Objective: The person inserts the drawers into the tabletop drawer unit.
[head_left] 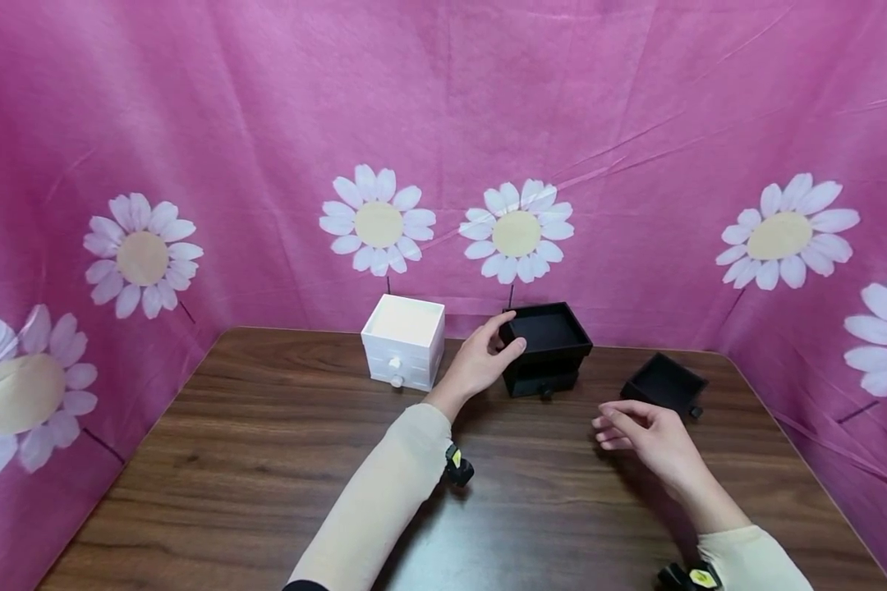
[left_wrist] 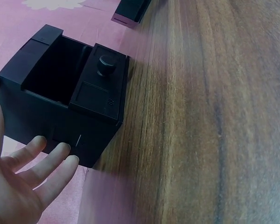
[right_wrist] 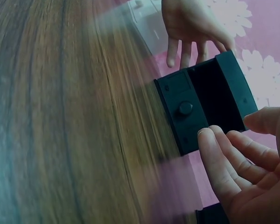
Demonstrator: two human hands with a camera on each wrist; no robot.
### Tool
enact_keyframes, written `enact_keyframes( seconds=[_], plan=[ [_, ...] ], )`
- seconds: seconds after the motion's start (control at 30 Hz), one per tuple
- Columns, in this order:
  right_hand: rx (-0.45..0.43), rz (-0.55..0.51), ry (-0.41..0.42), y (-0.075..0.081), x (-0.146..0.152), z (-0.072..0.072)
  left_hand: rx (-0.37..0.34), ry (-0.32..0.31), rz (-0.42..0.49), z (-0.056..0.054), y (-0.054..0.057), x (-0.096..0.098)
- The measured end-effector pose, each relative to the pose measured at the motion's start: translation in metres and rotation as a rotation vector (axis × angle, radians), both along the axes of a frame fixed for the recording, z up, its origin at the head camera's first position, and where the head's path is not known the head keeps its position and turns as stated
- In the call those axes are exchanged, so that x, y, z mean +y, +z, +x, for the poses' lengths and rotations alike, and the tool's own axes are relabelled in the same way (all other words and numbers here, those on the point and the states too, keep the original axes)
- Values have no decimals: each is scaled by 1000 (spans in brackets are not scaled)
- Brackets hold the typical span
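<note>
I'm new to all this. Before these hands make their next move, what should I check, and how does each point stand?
1. Left hand touching the black box: ok.
2. Its touch firm enough to steady the box: cannot tell.
3. Right hand free: ok, it holds nothing.
4. Upper slot unblocked: ok, it looks empty.
5. Loose drawer in the slot: not ok, it lies on the table.
6. Lower drawer pushed in: ok, it looks shut.

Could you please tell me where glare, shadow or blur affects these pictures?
Head view: a pale sheen on the near tabletop, a soft shadow below the right hand; left wrist view: the opening of the black cabinet is very dark; right wrist view: the white box looks hazy and washed out, and the tabletop smears near the cabinet.
</note>
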State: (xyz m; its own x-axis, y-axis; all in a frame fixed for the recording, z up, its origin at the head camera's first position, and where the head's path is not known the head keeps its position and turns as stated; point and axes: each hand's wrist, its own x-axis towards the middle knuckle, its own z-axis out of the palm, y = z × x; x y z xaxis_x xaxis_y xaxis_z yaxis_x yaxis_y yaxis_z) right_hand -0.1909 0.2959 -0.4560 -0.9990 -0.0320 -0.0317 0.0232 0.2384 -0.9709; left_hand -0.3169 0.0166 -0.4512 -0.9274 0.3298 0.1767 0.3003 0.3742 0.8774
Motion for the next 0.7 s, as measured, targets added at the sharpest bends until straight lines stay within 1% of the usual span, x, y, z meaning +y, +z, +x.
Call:
enact_keyframes(
  seconds=[0.13,0.33,0.7],
  plan=[
    [23,9,4,0,7,2,1,3,2,0,1,1],
    [35,26,1,1,20,6,7,3,-6,0,0,1],
    [56,-37,16,-5,43,16,4,3,-6,0,-2,2]
  ],
)
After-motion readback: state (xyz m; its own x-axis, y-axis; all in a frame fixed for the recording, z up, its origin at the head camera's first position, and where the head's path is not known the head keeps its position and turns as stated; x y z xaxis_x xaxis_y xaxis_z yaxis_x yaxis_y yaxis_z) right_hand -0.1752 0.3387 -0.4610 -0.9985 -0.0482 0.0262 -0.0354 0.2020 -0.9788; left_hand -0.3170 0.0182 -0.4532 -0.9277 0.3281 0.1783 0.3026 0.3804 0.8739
